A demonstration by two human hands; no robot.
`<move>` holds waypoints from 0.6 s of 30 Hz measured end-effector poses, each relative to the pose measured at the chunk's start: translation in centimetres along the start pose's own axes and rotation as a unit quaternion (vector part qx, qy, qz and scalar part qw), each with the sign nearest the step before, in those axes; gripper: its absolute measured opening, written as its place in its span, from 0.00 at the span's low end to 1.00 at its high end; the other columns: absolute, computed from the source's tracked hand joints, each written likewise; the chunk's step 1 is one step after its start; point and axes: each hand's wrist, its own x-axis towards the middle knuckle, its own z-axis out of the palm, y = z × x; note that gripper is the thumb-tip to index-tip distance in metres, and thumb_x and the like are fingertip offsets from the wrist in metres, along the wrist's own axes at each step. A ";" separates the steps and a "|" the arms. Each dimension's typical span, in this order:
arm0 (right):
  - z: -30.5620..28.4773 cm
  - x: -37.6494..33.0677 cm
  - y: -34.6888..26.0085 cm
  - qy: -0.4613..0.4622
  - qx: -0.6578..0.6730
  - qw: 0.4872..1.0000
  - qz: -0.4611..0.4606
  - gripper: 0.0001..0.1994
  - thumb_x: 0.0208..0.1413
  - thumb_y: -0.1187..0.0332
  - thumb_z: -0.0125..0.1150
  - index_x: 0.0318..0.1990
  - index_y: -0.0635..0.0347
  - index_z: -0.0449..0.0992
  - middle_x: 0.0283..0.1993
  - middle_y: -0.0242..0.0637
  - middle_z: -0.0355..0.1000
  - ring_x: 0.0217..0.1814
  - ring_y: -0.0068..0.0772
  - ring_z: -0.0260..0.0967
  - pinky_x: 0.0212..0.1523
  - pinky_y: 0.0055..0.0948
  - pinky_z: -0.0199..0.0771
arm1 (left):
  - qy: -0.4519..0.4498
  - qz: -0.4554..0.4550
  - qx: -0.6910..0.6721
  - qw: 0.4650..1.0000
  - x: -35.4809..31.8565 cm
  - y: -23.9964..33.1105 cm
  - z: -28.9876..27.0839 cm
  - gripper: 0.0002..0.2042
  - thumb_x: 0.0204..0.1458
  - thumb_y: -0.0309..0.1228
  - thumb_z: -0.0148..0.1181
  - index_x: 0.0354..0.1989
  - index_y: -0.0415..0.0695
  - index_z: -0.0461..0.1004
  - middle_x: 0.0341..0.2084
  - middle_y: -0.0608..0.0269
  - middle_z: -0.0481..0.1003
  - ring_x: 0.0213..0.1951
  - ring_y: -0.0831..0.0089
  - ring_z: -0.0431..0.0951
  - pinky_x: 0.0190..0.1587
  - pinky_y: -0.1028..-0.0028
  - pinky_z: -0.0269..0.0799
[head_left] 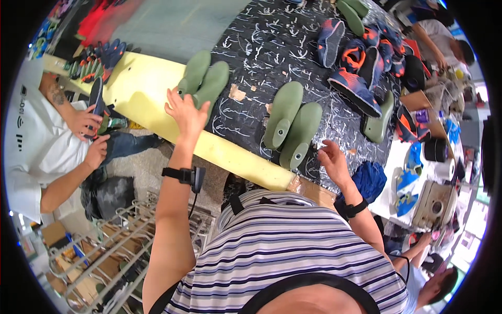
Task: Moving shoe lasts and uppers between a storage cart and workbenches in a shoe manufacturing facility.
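Observation:
My left hand (185, 112) is open with spread fingers at the near ends of a pair of green shoe lasts (206, 78). I cannot tell whether it touches them. Another green pair of shoe lasts (293, 123) lies side by side in front of me, with metal-rimmed holes at the near ends. Just right of that pair, my right hand (334, 161) hangs with loosely bent, parted fingers and holds nothing. Several dark blue and orange sneakers (355, 89) are heaped farther right, and a single green last (379, 118) lies beside them.
A black, scribbled tabletop (246, 47) has a pale yellow padded edge (246, 159). At left a co-worker holds a shoe (96, 99). A metal rack (104, 240) stands at lower left. Blue cloth (369, 180) sits right of my right hand. Other people work at the right.

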 end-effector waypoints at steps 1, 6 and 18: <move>0.8 -0.6 0.1 0.026 0.007 0.999 -0.020 0.26 0.57 0.65 0.58 0.59 0.67 0.58 0.45 0.45 0.71 0.44 0.31 0.71 0.45 0.32 0.71 | -0.001 0.009 -0.009 1.000 0.7 -0.9 0.4 0.23 0.34 0.37 0.72 0.34 0.33 0.71 0.54 0.38 0.58 0.60 0.42 0.55 0.55 0.47 0.55; 6.1 1.1 -6.5 0.010 0.143 0.988 -0.054 0.43 0.54 0.54 0.62 0.66 0.72 0.45 0.63 0.60 0.53 0.64 0.50 0.56 0.61 0.35 0.60 | -0.035 -0.022 -0.089 0.995 3.5 -5.7 2.9 0.24 0.36 0.41 0.72 0.39 0.37 0.74 0.53 0.38 0.61 0.49 0.40 0.66 0.49 0.51 0.66; 17.5 8.6 -16.0 0.116 -0.167 0.978 0.040 0.35 0.43 0.43 0.64 0.57 0.51 0.64 0.55 0.63 0.54 0.51 0.64 0.64 0.51 0.45 0.69 | -0.015 -0.011 -0.079 0.997 4.0 -16.2 3.1 0.28 0.34 0.33 0.74 0.40 0.26 0.70 0.47 0.36 0.65 0.50 0.42 0.65 0.54 0.55 0.61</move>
